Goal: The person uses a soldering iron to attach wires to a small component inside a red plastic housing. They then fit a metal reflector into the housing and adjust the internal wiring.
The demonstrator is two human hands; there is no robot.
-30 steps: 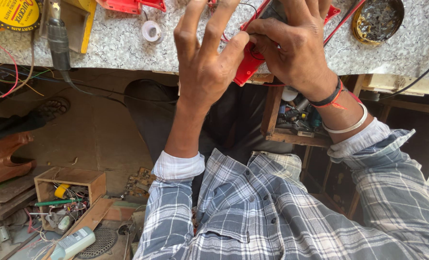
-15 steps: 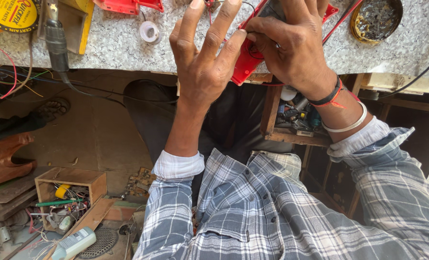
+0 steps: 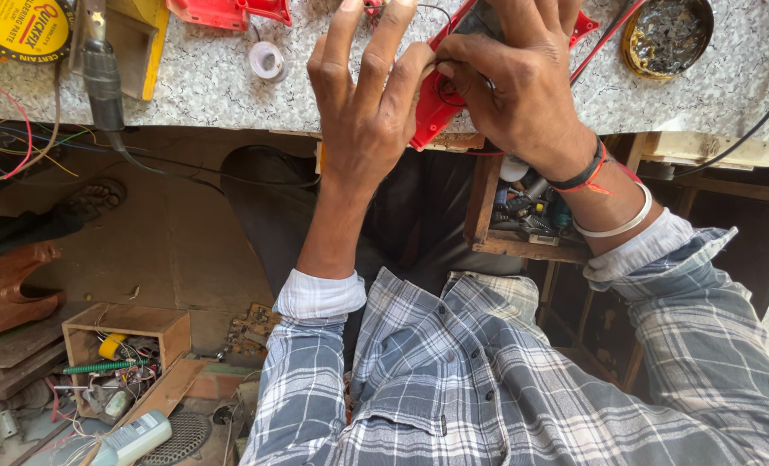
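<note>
My right hand (image 3: pixel 522 95) is wrapped around the red plastic tool (image 3: pixel 436 103) at the edge of the speckled bench (image 3: pixel 212 86), so it stays put. My left hand (image 3: pixel 371 103) is spread wide, fingers apart, holding nothing and only touching the tool's side to steady it.

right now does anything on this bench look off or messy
The red plastic casing that the right hand grips juts over the edge of the speckled worktop, unsupported there. The left hand rests beside it, fingers spread. The round tin looks crusted with dark residue.
</note>
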